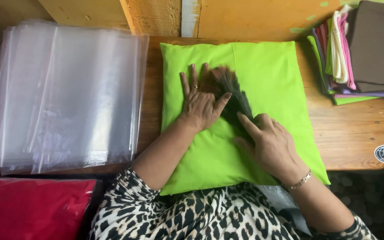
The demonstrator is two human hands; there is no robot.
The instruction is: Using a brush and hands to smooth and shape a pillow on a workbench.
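- My left hand (199, 106) lies flat and spread on the lime-green cushion cover (267, 89), palm down, fingers fanned toward the far edge, gripping nothing; it pins the fabric in place.
- My right hand (270, 144) is loosely curled around the handle end of a small dark brush (232, 95), forefinger stretched along it, with the bristles fanned out over the fabric just beside my left thumb.
- The green cover sits in the middle of the wooden surface (356, 138), its near edge hanging over toward my lap and my leopard-print top.
- As far as I can judge, the brushing is mid-course: the bristles are on the centre of the cover, and I cannot tell from the cloth which parts are already gone over. The cover looks smooth and flat across the right half.
- It is not yet bagged: the stack of clear plastic sleeves (63, 98) lies well apart at the left of the surface, none of them pulled out or opened.
- A red piece already in plastic (32, 206) rests low on my left, which I take as finished work of the same kind.
- At the far right corner a pile of folded fabrics (361, 49) in brown, pink, white and green waits, untouched, so by my reckoning a good deal remains.
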